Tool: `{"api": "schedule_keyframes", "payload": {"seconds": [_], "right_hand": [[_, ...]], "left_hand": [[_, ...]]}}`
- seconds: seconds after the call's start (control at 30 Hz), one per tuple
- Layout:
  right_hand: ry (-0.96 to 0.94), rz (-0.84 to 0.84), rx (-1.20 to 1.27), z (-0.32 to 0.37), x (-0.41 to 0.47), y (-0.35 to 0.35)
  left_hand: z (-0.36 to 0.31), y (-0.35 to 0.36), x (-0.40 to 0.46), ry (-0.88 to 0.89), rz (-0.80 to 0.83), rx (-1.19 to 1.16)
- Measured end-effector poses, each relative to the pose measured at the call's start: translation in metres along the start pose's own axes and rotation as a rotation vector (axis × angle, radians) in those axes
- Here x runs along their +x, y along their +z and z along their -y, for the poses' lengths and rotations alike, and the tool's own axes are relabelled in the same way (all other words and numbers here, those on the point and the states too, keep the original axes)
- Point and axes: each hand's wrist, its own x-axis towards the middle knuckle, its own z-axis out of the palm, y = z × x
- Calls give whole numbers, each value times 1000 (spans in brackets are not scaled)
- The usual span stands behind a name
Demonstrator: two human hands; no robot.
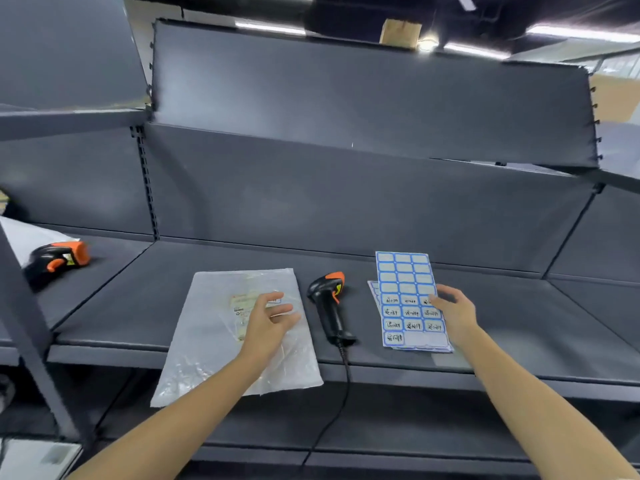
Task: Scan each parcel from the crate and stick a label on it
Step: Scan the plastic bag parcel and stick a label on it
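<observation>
Labelling step, by the look of it. Parcel flat on shelf, left of scanner. Left hand over parcel, fingers spread. Right hand fingers at label sheet, pinch unclear. Next: peel one label.

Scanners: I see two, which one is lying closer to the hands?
The corded scanner between the parcel and label sheet; the other scanner lies far left.

Dark grey metal shelving fills the view, its back panel plain. Strip lights glow on the black ceiling. A cardboard box sits on top.
</observation>
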Motion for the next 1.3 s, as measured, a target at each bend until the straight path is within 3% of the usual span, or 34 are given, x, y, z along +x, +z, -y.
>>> {"api": "schedule_keyframes", "payload": {"seconds": [0.1,0.4,0.5,0.6,0.73,0.83,0.9,1.0,1.17,1.3], "right_hand": [[42,-103,-251,-25,10,4],[-221,-167,-976,-31,-7,16],[-293,-169,-875,-16,-22,30],[-416,-69,-664,3,-53,60],[-387,268,-516,13,-115,113],[-307,526,-553,4,-154,153],[-264,592,-651,-7,-168,174],[-163,512,-728,-16,-178,193],[-71,239,-953,-20,-182,205],[22,209,-944,-17,-181,207]], "left_hand": [[2,0,-3,2,-40,22],[2,-13,-20,33,-133,117],[-1,-28,-21,50,-188,148],[-5,-49,-19,44,-246,198],[-4,-86,-13,-40,-363,434],[-2,-105,-13,-202,-529,685],[-2,-110,-15,-317,-558,661],[4,-115,-17,-436,-506,544],[15,-131,-17,-471,-375,413],[14,-150,-18,-514,-240,287]]}}
